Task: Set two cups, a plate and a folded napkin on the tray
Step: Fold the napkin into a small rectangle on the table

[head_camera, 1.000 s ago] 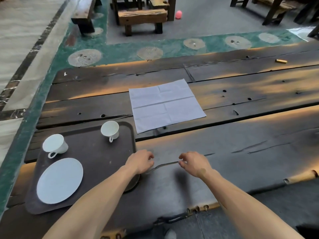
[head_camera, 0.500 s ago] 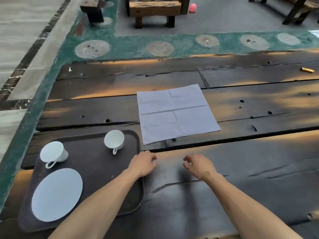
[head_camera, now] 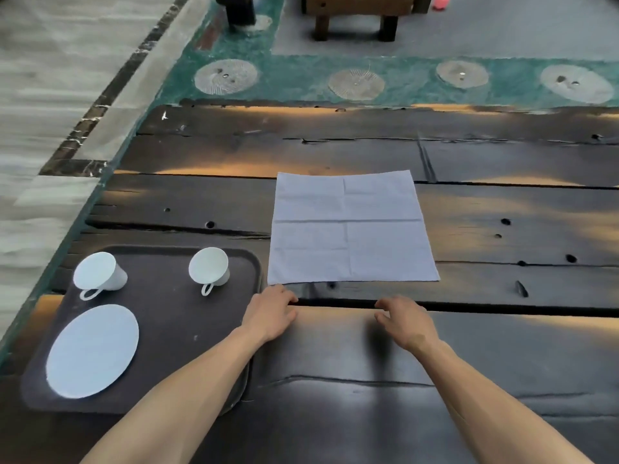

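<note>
While both of our hands hover low over the dark wooden surface [head_camera: 502, 363], the napkin [head_camera: 351, 229] lies spread flat and unfolded just beyond them, its crease lines dividing it into 4 quarters. Our left hand [head_camera: 269, 314] sits just beside the right rim of the tray [head_camera: 167, 329], its fingers [head_camera: 284, 298] loosely curled and holding nothing, their tips close to the napkin's near left corner; whether they touch the cloth we cannot tell. Our right hand [head_camera: 407, 321] is a little to the right, apart from the napkin's near edge, its fingers [head_camera: 385, 304] likewise loosely bent and holding nothing. On the dark tray at the left we see 2 white cups and 1 white plate [head_camera: 92, 351]. The left cup [head_camera: 98, 272] stands near the tray's far left corner with its handle pointing toward us, and the right cup [head_camera: 209, 266] stands near the far right corner, handle also toward us. The plate rests on the near left part of the tray, apart from both cups. Beyond the surface, a green floor strip [head_camera: 301, 85] with round pale medallions runs across, and a wooden bench [head_camera: 355, 11] stands on the grey floor behind it.
</note>
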